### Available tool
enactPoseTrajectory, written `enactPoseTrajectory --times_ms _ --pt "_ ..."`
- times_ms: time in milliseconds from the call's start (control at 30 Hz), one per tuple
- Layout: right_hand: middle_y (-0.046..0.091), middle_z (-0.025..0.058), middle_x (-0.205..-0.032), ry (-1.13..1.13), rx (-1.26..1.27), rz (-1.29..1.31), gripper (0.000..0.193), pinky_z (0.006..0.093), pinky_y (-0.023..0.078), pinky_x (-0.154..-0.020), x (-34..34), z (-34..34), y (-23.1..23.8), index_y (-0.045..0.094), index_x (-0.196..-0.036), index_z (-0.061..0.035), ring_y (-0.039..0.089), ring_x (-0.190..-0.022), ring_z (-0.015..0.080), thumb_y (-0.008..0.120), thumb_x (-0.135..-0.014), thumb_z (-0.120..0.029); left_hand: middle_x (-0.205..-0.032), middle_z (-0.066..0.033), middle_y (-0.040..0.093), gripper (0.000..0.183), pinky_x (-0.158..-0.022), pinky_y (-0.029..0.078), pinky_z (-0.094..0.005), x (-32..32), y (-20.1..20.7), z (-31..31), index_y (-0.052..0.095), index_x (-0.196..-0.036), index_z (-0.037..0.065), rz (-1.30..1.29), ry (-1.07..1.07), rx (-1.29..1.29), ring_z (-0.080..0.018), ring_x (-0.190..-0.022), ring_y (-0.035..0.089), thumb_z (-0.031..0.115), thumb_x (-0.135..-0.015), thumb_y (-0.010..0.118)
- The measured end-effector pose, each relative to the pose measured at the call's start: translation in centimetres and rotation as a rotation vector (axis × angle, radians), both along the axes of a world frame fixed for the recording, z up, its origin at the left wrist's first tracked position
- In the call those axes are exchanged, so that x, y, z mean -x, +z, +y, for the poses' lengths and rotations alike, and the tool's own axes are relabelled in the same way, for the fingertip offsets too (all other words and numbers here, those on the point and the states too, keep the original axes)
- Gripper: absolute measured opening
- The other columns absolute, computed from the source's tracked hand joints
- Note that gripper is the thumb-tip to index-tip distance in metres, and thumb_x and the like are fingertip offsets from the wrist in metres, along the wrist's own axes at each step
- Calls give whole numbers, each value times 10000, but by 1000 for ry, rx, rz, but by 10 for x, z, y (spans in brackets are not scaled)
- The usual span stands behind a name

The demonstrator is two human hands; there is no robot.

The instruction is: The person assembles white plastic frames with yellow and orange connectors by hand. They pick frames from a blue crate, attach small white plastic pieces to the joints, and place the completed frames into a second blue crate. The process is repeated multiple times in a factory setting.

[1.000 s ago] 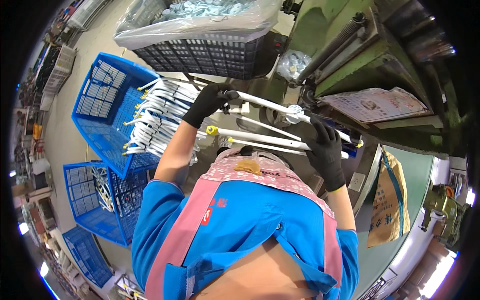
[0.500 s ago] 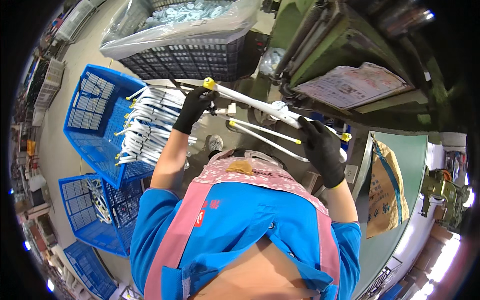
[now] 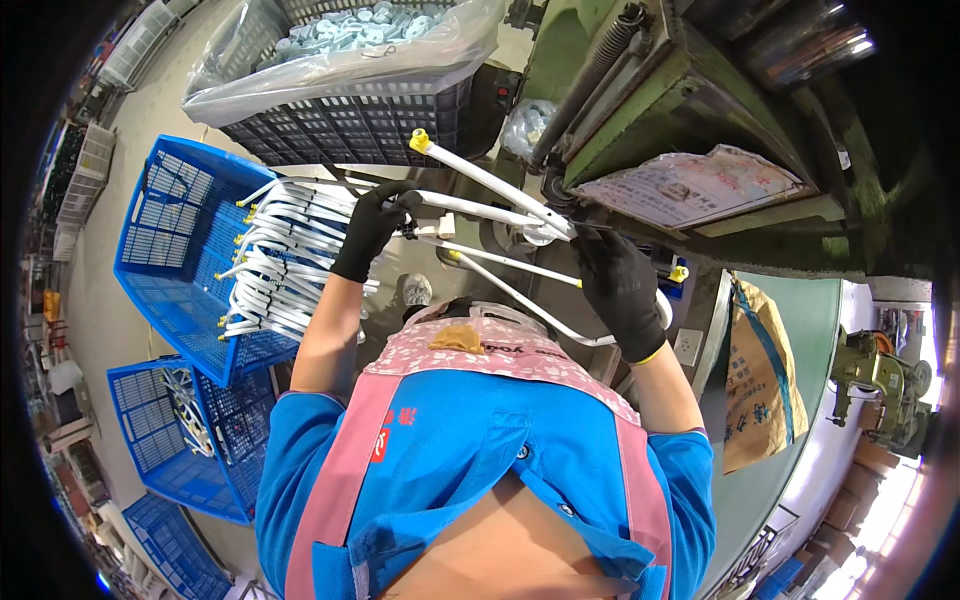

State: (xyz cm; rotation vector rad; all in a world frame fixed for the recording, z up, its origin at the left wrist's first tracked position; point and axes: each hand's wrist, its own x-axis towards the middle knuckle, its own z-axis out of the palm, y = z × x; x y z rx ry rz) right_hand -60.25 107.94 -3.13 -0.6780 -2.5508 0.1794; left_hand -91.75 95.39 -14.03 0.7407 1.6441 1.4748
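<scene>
Two white metal tubes, joined at a round pivot [image 3: 541,234], make up a tubular frame [image 3: 485,178]. One tube ends at the far side in a yellow cap [image 3: 420,140]. My left hand [image 3: 374,232], in a black glove, is closed around the end of the other tube. Close to the pivot, my black-gloved right hand [image 3: 622,292] grips the frame; its fingertips are partly hidden. Nearer my apron, more white tubes [image 3: 515,263] with yellow caps extend below the frame; whether they belong to it I cannot tell.
Left of me, a blue crate [image 3: 165,310] holds many stacked white tubular frames [image 3: 285,265]. Another blue crate [image 3: 150,430] stands nearer. A black crate [image 3: 350,128] lined with plastic holds small metal parts. Green machinery [image 3: 690,110] stands ahead right; a brown paper sack [image 3: 760,380] lies on a green tabletop.
The two tubes have swung apart at the pivot. My left hand has moved from beside the yellow cap to the other tube's end. My right hand is slightly lower and left.
</scene>
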Motion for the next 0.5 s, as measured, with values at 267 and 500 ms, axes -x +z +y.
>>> enactPoseTrajectory --times_ms 267,500 --pt "625 195 -989 -7 184 -255 485 424 506 -634 -11 -8 0 496 -1306 -54 625 -769 377 626 -847 -143 -745 24 599 256 -545 437 -215 2 -4 2 668 -1076 9 12 3 21 -40 -611 518 132 -853 695" --pt "576 315 -1093 -61 476 -217 627 462 514 -723 -27 -36 -22 290 -1430 9 606 -897 452 564 -878 -111 -767 -1 630 238 -564 459 -223 9 -10 5 658 -1084 -5 56 -60 -44 -53 -636 552 82 -863 637"
